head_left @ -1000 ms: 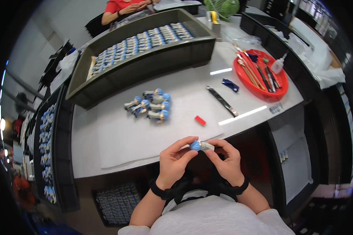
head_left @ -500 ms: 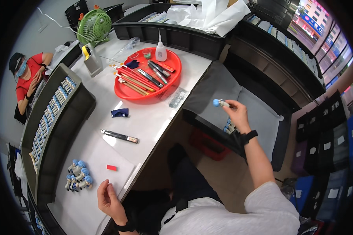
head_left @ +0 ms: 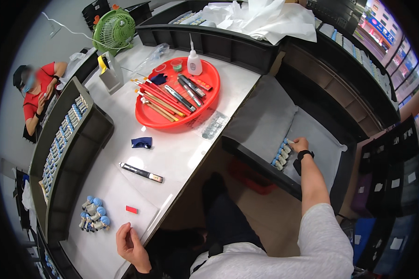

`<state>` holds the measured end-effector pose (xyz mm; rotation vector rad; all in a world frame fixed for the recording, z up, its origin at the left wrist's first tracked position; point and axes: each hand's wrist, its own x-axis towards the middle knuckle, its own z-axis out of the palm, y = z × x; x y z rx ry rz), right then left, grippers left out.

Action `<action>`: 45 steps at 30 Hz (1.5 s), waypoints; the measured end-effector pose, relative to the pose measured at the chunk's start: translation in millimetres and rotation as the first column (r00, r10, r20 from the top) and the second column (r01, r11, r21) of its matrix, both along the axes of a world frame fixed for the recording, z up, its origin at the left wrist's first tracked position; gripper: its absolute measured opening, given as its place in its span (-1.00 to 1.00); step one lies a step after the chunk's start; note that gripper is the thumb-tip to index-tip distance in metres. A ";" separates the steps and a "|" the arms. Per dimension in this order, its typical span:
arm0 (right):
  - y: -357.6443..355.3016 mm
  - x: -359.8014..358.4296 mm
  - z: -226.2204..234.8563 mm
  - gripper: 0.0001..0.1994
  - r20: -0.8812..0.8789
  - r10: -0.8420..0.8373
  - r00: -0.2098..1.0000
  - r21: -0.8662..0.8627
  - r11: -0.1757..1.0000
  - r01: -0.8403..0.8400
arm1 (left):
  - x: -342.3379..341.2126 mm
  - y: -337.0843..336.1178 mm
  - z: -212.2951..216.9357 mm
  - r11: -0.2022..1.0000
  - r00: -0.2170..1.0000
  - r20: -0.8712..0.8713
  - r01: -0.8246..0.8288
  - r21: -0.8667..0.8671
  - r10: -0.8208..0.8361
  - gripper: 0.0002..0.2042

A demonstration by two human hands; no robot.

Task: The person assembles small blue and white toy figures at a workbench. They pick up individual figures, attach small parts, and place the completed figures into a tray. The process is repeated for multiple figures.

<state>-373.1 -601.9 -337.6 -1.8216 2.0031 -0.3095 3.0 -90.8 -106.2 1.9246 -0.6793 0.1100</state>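
The right hand (head_left: 300, 144), fingers pinched on a small blue-capped piece (head_left: 287, 141), set it onto a row of pieces (head_left: 280, 156) in the grey-lined bin (head_left: 321, 135), best aligned squarely; left hand (head_left: 131, 242) rested open, empty.

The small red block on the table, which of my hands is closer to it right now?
Left. Your left hand rests on the table just below the red block; your right hand is far off, reaching into the side tray.
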 end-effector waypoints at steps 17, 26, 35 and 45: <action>-46.8 12.6 3.8 -0.59 0.577 0.192 0.794 -0.092 0.981 -0.170 | 19.8 16.3 51.1 0.955 0.936 0.243 0.205 0.216 -0.256 -0.81; 181.7 181.8 208.9 -0.75 0.843 0.410 0.347 -0.204 0.842 -0.500 | 96.3 39.8 63.3 0.661 0.890 0.324 -0.033 0.750 -0.323 -0.73; 349.5 258.8 249.5 -0.81 0.958 0.281 0.055 -0.107 0.528 -0.842 | 46.8 54.5 80.4 0.928 0.825 -0.436 0.268 -0.260 -0.360 -0.72; 423.6 281.1 250.7 -0.65 0.982 -0.170 0.081 0.111 0.175 -0.978 | -0.3 59.7 32.3 0.811 0.522 -0.699 -0.021 -0.584 -0.490 -0.71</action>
